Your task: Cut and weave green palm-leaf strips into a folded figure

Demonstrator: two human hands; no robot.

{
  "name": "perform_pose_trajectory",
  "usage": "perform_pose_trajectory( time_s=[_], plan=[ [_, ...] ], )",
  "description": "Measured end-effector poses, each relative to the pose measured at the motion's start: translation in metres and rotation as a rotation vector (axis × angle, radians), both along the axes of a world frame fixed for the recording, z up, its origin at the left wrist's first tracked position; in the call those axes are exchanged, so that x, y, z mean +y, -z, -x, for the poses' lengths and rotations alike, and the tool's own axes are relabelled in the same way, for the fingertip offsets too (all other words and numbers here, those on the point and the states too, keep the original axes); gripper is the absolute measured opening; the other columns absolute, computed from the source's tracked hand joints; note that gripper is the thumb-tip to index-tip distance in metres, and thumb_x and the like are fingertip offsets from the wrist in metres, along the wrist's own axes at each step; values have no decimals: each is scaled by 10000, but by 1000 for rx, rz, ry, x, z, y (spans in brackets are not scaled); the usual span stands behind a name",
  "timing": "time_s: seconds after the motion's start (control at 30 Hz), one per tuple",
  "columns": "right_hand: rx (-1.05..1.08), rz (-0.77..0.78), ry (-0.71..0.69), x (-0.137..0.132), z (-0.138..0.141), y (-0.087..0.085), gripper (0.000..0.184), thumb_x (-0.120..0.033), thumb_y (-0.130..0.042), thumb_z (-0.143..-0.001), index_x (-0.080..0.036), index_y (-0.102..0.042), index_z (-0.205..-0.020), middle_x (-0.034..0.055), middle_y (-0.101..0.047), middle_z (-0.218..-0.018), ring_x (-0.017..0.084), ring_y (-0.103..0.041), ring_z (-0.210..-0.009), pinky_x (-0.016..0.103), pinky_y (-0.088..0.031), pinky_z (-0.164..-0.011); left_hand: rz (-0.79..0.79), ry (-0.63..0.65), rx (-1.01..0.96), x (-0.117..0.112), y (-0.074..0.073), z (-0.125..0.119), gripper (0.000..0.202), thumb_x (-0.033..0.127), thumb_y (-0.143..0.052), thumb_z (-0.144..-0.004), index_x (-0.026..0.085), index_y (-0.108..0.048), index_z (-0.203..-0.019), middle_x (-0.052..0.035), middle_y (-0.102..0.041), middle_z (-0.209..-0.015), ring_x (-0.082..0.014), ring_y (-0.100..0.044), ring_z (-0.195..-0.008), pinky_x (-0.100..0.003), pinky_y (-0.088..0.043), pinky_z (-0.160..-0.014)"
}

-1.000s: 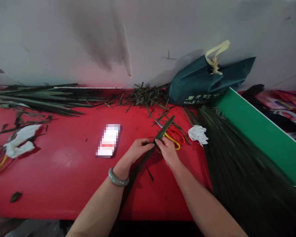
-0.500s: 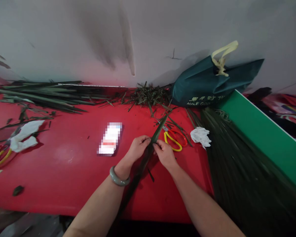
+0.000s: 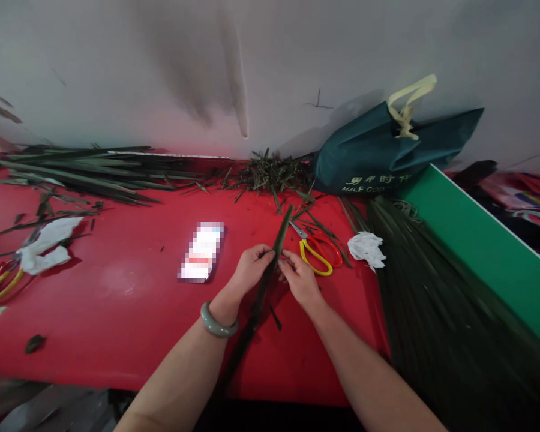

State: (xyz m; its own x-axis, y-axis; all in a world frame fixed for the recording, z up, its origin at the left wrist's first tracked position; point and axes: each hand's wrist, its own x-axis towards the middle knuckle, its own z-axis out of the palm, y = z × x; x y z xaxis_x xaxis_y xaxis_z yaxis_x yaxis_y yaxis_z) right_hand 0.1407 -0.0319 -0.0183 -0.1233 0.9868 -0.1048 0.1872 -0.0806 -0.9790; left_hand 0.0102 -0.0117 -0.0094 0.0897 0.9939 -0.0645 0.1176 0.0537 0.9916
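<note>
A long dark green leaf strip (image 3: 263, 288) runs from below my arms up to a pointed tip above my hands. My left hand (image 3: 254, 267) pinches it between thumb and fingers and wears a grey-green bangle (image 3: 219, 322) at the wrist. On the leaf's right edge, my right hand (image 3: 299, 277) has its thumb and fingers closed together. Just beyond the right hand lie scissors (image 3: 315, 255) with one yellow and one red handle. A short leaf scrap (image 3: 275, 318) rests on the red table (image 3: 130, 324) below the hands.
A phone (image 3: 201, 252) lies left of my hands. Leaf strips (image 3: 85, 171) and cut bits (image 3: 274, 173) line the wall. A dark green bag (image 3: 387, 150), crumpled tissue (image 3: 367, 249), a large leaf bundle (image 3: 436, 306) and a green panel (image 3: 481, 252) stand right. More scissors (image 3: 2, 282) lie left.
The leaf's upper tip has swung left and looks narrower now. My right fingers have shifted slightly at the leaf's edge, while the left hand keeps its pinch.
</note>
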Motion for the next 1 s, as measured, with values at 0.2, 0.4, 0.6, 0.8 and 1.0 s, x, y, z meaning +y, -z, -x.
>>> perform_pose_trajectory(
  time_s=[0.2,0.4,0.6,0.8,1.0],
  plan=[
    [20,82,-190,-20,24,-1,397,-252,-572,-672,-192,-447,-1044,-20,-582,-677,119,-559,-592,232,-437,-539,-4,-350,-158,7,0,7,190,324,-527,-695,141,-557,-736,18,-539,-577,-83,-489,-493,-195,-374,-474],
    [84,185,-204,-18,23,-1,71,-242,-475,-723,-177,-504,-720,-7,-600,-618,114,-569,-520,224,-433,-501,-7,-372,-294,5,-8,8,198,313,-554,-683,142,-559,-782,11,-551,-648,-66,-489,-529,-178,-385,-488],
    [107,83,-150,-3,6,6,147,-294,-466,-737,-163,-524,-700,-21,-579,-606,102,-534,-536,227,-423,-532,140,75,-145,-4,3,0,265,400,-556,-669,136,-564,-653,42,-469,-446,-71,-416,-373,-196,-319,-384],
    [105,141,-195,-5,4,5,137,-298,-464,-742,-168,-501,-718,-27,-575,-607,87,-539,-516,207,-404,-508,-6,-178,-159,2,3,7,270,388,-559,-669,121,-590,-673,10,-545,-592,-87,-484,-561,-196,-383,-525],
    [209,144,-132,-3,1,1,160,-320,-474,-741,-165,-506,-715,-24,-576,-572,89,-537,-509,220,-419,-526,134,72,-255,-6,0,2,264,397,-560,-671,133,-549,-657,21,-514,-520,-83,-464,-438,-210,-371,-440]
  ],
)
